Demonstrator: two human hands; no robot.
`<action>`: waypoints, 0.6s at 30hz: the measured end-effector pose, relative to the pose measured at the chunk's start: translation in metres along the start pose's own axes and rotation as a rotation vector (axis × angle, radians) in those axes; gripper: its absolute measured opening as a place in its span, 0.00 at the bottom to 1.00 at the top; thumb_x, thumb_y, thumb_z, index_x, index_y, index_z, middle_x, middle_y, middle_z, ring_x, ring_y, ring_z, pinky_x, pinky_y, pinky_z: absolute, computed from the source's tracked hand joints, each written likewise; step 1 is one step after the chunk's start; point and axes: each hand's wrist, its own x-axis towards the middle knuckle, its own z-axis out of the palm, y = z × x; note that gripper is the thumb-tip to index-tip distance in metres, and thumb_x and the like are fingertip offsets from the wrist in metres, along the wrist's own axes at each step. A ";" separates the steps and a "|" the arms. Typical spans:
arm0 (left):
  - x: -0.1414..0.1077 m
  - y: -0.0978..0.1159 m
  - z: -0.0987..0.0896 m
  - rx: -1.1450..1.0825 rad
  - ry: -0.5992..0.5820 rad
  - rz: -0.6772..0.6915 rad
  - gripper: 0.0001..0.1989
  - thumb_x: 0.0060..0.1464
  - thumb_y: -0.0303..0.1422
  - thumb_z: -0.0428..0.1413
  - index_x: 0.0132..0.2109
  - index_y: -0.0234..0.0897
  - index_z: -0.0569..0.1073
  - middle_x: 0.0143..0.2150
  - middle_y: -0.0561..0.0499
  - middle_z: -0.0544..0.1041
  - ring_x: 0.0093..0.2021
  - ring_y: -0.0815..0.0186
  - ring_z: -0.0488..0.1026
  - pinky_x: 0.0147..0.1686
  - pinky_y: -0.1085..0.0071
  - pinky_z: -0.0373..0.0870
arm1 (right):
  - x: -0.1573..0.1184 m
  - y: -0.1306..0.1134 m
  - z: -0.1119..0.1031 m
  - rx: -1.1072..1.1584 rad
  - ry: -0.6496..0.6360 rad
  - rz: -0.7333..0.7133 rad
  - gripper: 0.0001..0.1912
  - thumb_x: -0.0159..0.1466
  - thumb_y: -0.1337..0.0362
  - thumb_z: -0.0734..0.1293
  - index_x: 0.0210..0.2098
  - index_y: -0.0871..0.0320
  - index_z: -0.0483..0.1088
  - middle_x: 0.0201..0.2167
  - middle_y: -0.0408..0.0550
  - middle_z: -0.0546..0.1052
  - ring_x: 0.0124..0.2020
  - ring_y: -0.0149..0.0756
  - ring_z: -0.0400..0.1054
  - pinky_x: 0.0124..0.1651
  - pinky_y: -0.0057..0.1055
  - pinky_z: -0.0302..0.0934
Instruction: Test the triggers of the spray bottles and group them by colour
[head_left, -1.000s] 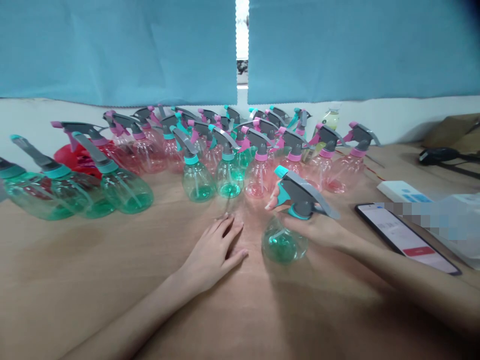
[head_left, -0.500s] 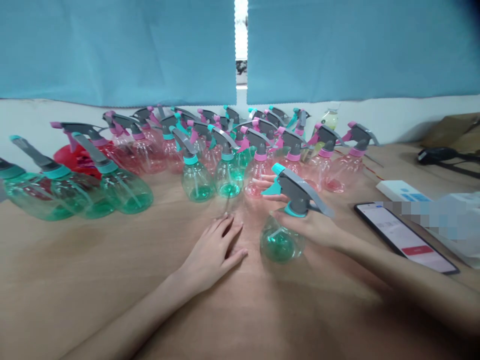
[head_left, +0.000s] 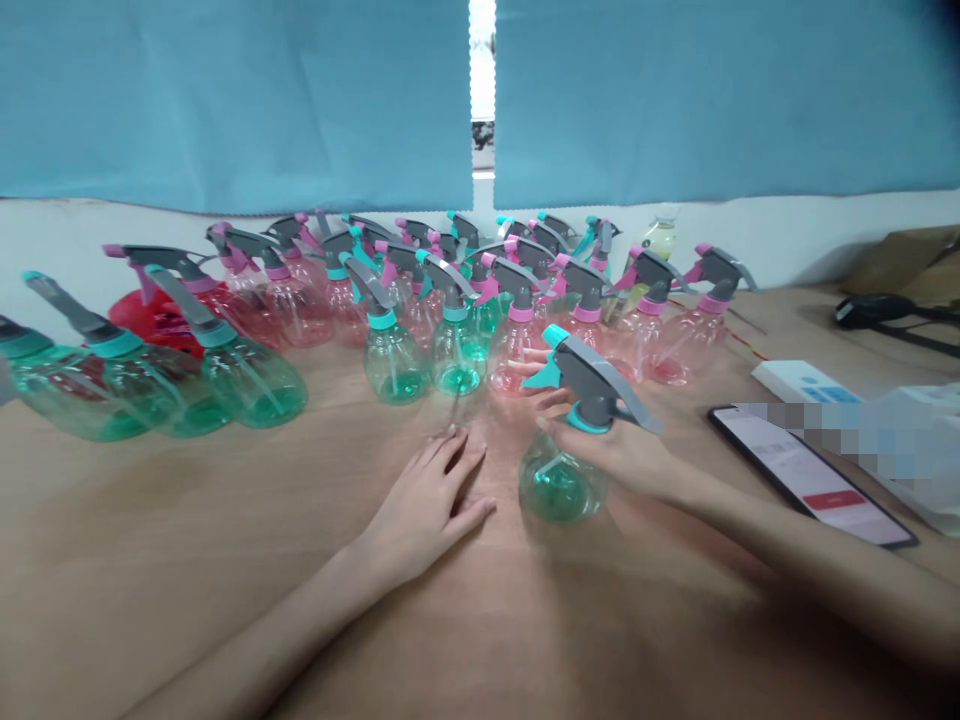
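From my feed, the surface [head_left: 187, 560] carries a crowd of spray bottles [head_left: 457, 360] bunched at the back, perhaps to save room; nearer, one green bottle [head_left: 559, 485] appears to stand upright; my left hand [head_left: 416, 510] lies palm-down near it, fingers [head_left: 463, 466] loosely spread; my right hand [head_left: 637, 455] surrounds its narrow neck [head_left: 589, 419], likely for steadiness, fingers stretched past the teal trigger [head_left: 544, 373], though I can't tell whether they press

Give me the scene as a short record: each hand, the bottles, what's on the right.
Left hand: palm down on table, nothing held
Right hand: at neck of green spray bottle, fingers extended; firmness of grip unclear
Behind: rows of pink bottles and green bottles
Right side: phone, screen up
Backdrop: blue curtains
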 end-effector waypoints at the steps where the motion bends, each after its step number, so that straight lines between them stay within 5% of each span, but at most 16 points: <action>1: 0.000 0.000 0.000 -0.001 -0.001 0.001 0.28 0.63 0.47 0.49 0.64 0.36 0.61 0.67 0.38 0.60 0.66 0.50 0.55 0.63 0.49 0.54 | 0.000 0.000 0.000 0.003 -0.008 0.004 0.03 0.56 0.64 0.62 0.28 0.51 0.68 0.31 0.43 0.79 0.40 0.40 0.74 0.45 0.38 0.71; 10: 0.000 0.001 -0.002 -0.012 -0.005 -0.001 0.29 0.63 0.47 0.49 0.64 0.34 0.61 0.67 0.38 0.59 0.66 0.49 0.56 0.63 0.50 0.54 | 0.000 0.002 -0.003 0.099 -0.076 0.004 0.14 0.55 0.68 0.63 0.40 0.51 0.70 0.43 0.44 0.78 0.43 0.39 0.74 0.49 0.38 0.70; 18: 0.000 0.001 -0.001 0.000 -0.011 -0.002 0.29 0.63 0.46 0.50 0.64 0.34 0.61 0.67 0.38 0.59 0.67 0.50 0.55 0.63 0.50 0.53 | 0.000 0.007 -0.003 -0.033 -0.058 0.015 0.13 0.56 0.67 0.63 0.40 0.49 0.72 0.30 0.42 0.79 0.37 0.43 0.75 0.41 0.39 0.71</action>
